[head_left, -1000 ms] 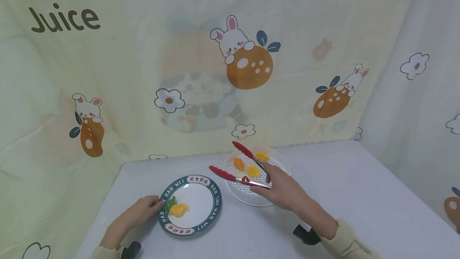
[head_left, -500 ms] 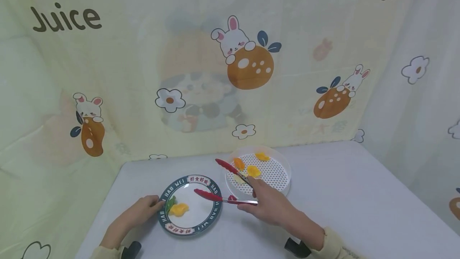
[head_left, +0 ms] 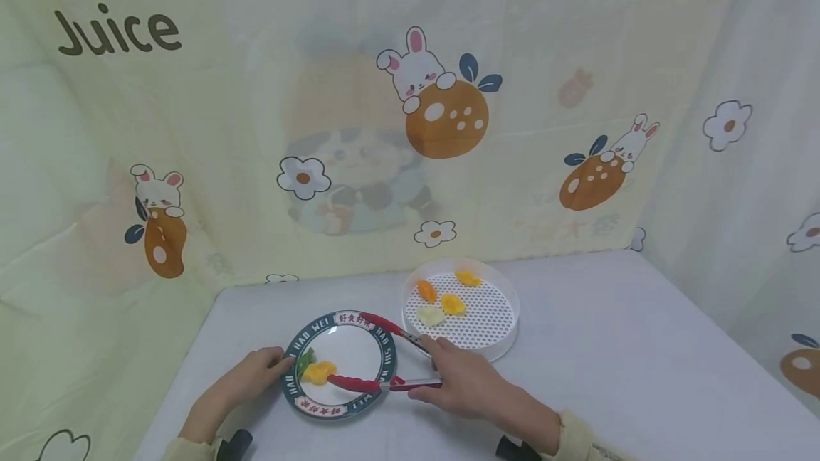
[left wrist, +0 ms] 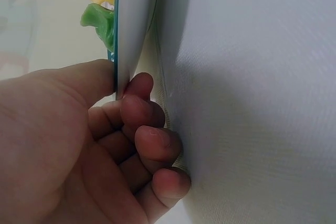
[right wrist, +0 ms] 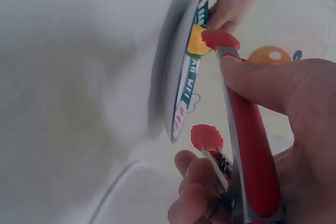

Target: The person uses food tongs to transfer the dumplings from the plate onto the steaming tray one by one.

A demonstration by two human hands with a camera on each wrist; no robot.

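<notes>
My left hand (head_left: 255,374) pinches the left rim of a plate (head_left: 359,358) with a dark green lettered border, thumb above and fingers curled beneath, as the left wrist view shows. On the plate's left side lie a yellow dumpling-shaped piece (head_left: 319,373) and a green one (left wrist: 100,24). My right hand (head_left: 464,380) grips metal tongs (right wrist: 247,145) with red tips and handles. The tongs' arms are spread wide over the plate with nothing between them. One red tip overlaps the yellow piece in the head view; the other is over the plate's far right rim.
Behind and to the right of the plate stands a round white perforated steamer tray (head_left: 493,336). It holds several pieces, among them an orange one (head_left: 426,291), a yellow one (head_left: 452,304) and a pale one (head_left: 430,316). A printed curtain (head_left: 359,255) hangs along the white table's (head_left: 608,347) back edge.
My right hand has carried the spread tongs leftward and toward me, from over the steamer tray to over the plate. The left hand and plate have stayed in place.
</notes>
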